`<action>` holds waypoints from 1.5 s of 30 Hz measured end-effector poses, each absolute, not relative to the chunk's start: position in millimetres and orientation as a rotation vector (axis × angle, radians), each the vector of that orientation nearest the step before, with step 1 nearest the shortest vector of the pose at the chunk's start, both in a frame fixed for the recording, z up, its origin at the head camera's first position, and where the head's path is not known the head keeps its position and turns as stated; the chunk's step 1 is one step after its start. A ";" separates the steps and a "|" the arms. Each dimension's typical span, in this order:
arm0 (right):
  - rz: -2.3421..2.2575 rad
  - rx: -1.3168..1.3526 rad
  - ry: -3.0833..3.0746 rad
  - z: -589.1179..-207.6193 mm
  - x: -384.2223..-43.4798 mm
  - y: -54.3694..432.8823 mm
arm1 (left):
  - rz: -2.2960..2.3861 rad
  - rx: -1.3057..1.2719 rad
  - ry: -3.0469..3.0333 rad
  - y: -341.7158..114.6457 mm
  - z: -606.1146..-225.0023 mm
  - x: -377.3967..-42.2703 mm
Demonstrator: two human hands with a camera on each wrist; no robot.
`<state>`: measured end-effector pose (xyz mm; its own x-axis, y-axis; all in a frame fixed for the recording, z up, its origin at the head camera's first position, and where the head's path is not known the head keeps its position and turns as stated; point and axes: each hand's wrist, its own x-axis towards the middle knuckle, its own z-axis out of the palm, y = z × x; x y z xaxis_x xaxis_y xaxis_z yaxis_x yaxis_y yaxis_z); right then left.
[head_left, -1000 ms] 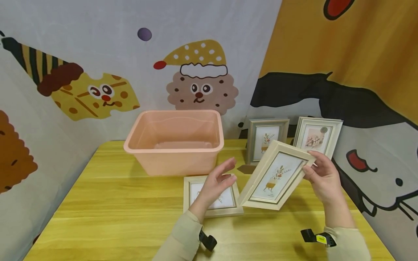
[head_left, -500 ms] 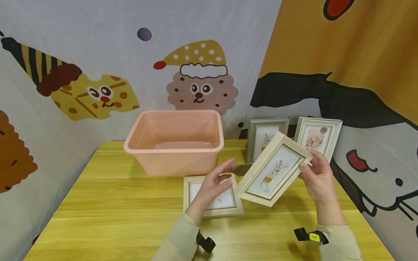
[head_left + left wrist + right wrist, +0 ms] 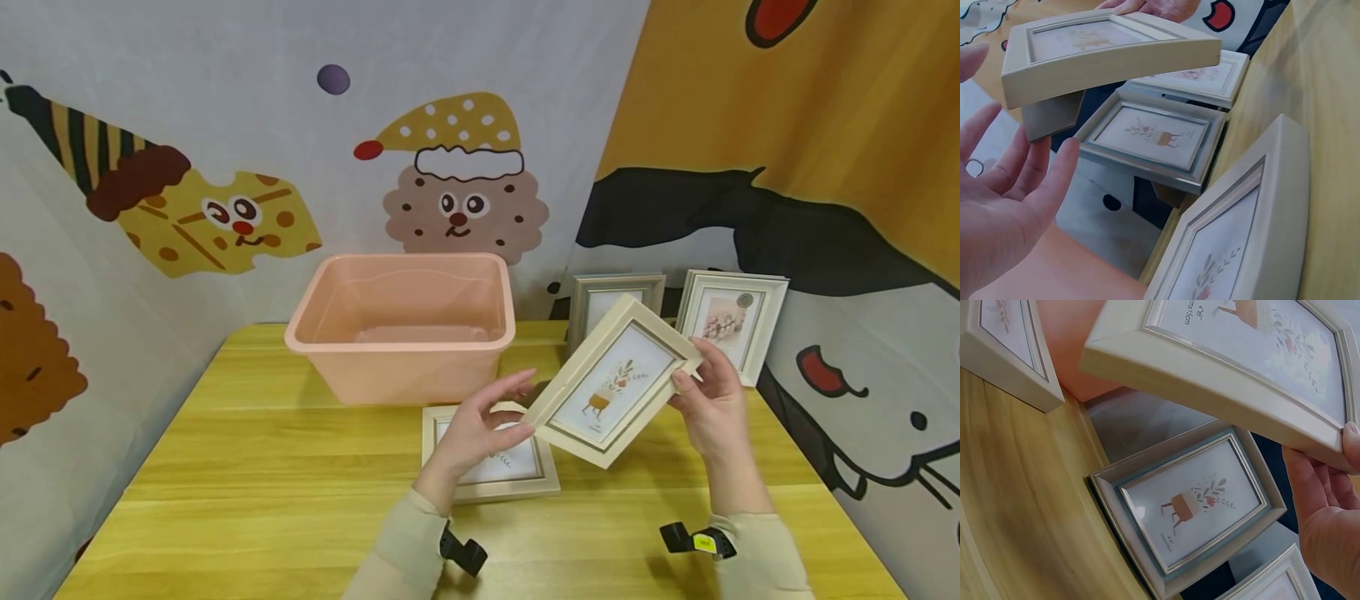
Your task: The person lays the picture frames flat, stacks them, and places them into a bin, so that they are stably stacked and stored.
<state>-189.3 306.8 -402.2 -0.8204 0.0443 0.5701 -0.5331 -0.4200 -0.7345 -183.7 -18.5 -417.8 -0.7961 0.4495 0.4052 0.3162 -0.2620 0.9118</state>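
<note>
A cream picture frame (image 3: 615, 387) with a plant print is held tilted above the table, and my right hand (image 3: 716, 404) pinches its right edge between thumb and fingers. My left hand (image 3: 472, 433) is by the frame's left corner, fingers spread and loosely bent. In the left wrist view, its fingertips are at the lower edge of the frame's back stand (image 3: 1054, 115); whether they touch cannot be told. Below the left hand a second cream picture frame (image 3: 551, 483) lies face up, partly covered by that hand.
A pink plastic tub (image 3: 405, 375) stands at the back of the wooden table (image 3: 262, 483). To its right are a grey-brown picture frame (image 3: 576, 308), partly hidden by the held one, and white picture frames (image 3: 757, 333) overlapping each other. A printed curtain (image 3: 262, 83) hangs behind.
My right hand has brought the held frame leftward and slightly up, turning it a little. My left hand has shifted slightly left, and its thumb is now at the frame's corner.
</note>
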 end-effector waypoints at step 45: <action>2.362 0.017 -1.290 -429.0 -188.7 239.3 | 2.512 0.776 1.942 -33.2 -442.1 -187.1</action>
